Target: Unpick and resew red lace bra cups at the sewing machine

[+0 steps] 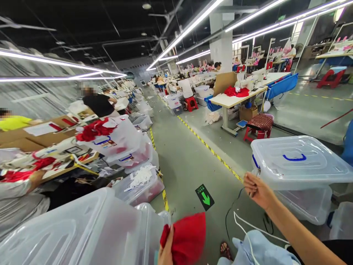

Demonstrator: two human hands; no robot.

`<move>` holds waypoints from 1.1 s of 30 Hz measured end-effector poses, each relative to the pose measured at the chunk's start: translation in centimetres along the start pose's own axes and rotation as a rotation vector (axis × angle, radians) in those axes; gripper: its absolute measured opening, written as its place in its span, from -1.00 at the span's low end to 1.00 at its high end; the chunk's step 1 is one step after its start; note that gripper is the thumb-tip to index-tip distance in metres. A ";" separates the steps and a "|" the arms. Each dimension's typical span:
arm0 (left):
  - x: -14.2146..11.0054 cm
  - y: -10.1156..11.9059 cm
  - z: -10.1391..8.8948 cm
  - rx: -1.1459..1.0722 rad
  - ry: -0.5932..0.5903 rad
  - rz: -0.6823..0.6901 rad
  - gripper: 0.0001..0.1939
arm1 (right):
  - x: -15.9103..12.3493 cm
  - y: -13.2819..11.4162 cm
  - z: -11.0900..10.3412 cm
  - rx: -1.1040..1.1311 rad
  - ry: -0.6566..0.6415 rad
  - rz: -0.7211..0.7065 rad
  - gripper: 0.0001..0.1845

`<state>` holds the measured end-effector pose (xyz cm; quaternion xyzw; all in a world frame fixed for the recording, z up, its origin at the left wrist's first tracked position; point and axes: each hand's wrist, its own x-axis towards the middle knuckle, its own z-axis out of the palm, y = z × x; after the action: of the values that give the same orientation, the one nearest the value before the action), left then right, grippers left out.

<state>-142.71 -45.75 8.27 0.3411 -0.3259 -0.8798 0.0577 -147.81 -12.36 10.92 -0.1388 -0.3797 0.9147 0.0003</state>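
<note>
My left hand (166, 247), low in the middle of the head view, is closed round a piece of red fabric (190, 235). The cloth fans out to the right of my thumb, above the floor. Out to the right, my right hand (255, 187) is raised with its fingers pinched together. Whatever those fingertips may hold is too small to make out. Just behind that hand stands a clear plastic storage box (303, 158) with blue handles. Pale blue cloth (256, 246) lies at the bottom edge, and a white cord (245, 222) runs over it.
Large lidded clear boxes (68, 228) fill the lower left. Red fabric (96, 129) tops another stack, and white scraps (140, 176) lie on a lower box. An aisle with yellow-black tape (204, 144) and a green arrow sign (204, 197) runs between sewing tables. People sit at machines.
</note>
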 end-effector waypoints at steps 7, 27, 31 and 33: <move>10.4 2.8 12.8 0.186 0.065 -0.005 -0.86 | 4.9 -6.6 -5.7 -0.069 0.464 -0.272 -0.50; 25.4 -12.5 44.8 0.345 -0.036 -0.264 -0.74 | 40.1 -8.1 2.2 -0.566 -0.343 0.410 -0.37; 31.9 -14.6 49.2 0.507 -0.193 -0.257 -0.63 | 46.4 -12.1 0.1 -0.593 -0.308 0.384 -0.43; 35.0 -15.5 52.7 0.566 -0.330 -0.236 -0.59 | 49.8 -14.5 -0.8 -0.604 -0.262 0.358 -0.41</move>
<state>-201.08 -16.86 8.34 0.2321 -0.5204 -0.7983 -0.1949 -197.03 3.78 7.81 -0.0783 -0.5991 0.7569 -0.2492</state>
